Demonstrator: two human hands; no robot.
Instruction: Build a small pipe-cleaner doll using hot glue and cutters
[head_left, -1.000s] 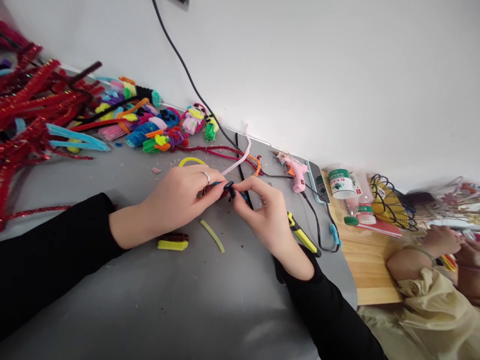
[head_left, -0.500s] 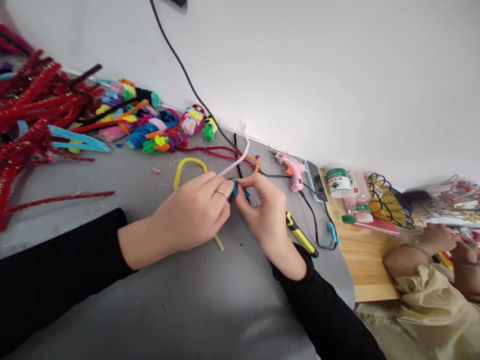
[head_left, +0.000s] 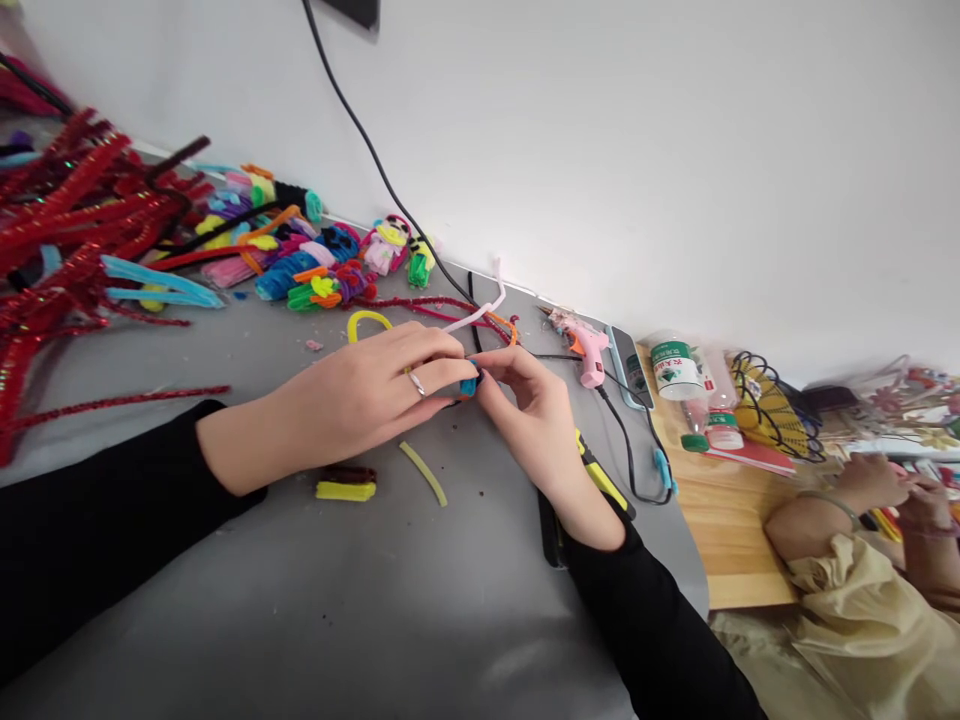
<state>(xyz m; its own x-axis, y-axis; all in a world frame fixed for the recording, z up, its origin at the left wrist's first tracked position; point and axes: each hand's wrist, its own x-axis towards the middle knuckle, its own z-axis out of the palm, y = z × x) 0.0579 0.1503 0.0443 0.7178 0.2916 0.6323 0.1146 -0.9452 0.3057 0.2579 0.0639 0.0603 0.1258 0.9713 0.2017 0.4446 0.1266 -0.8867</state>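
Observation:
Between my fingertips is a small blue fuzzy piece of pipe cleaner [head_left: 469,383], largely covered by the fingers. My left hand [head_left: 352,395], a ring on one finger, pinches it from the left. From the right, the thumb and fingertips of my right hand [head_left: 532,415] close on its other side. A pale pink pipe cleaner [head_left: 484,312] sticks up behind the hands. One yellow pipe cleaner [head_left: 367,317] curves out from behind my left hand, and a cut yellow length [head_left: 424,474] lies below. Folded yellow and brown pieces [head_left: 346,487] rest under my left wrist.
Red tinsel stems [head_left: 82,220] and finished fuzzy dolls [head_left: 386,245] crowd the left and back. A pink glue gun [head_left: 589,350], a phone [head_left: 628,365] and a yellow cutter [head_left: 604,480] lie right. Bottles [head_left: 679,370] and a co-worker's hands [head_left: 874,480] are farther right.
My left hand has tilted flatter and its wrist has moved up and left, uncovering the folded yellow and brown pieces. The blue piece has shifted slightly downward, still between both hands.

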